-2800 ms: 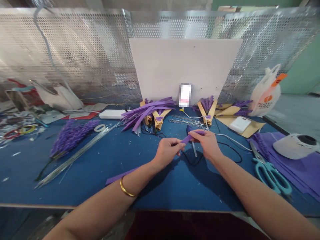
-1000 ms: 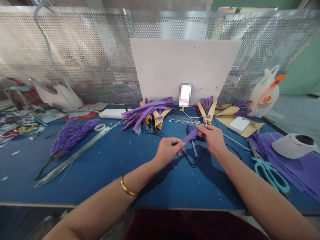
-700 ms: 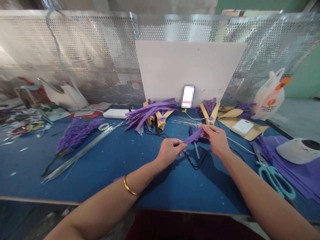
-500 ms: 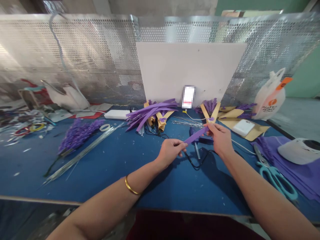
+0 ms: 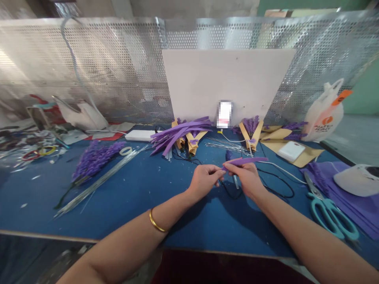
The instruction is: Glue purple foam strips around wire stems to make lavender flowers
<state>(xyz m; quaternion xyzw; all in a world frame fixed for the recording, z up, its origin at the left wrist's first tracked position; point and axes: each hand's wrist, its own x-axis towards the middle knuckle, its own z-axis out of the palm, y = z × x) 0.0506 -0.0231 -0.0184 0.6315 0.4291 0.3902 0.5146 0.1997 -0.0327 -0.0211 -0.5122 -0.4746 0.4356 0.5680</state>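
Observation:
My left hand [image 5: 204, 180] and my right hand [image 5: 247, 178] meet over the middle of the blue table [image 5: 124, 209]. Both pinch one end of a purple foam strip [image 5: 247, 160], whose free end sticks out to the right above my right hand. A glue gun [image 5: 233, 175] with a clear stick lies just under and between my hands, partly hidden, on a looped black cable [image 5: 275, 185]. A gold bangle [image 5: 155, 222] circles my left wrist.
A heap of purple strips [image 5: 177, 132] lies behind my hands, thin wires [image 5: 225, 145] beside it. Finished purple flower stems [image 5: 93, 159] and clear rods [image 5: 97, 183] lie to the left. Teal scissors [image 5: 328, 213], purple sheets [image 5: 352, 201] and a white tape roll [image 5: 357, 179] sit right.
My right hand slid back along the strip toward my left hand. The strip, earlier stretched up to the right between both hands, now has its right end free.

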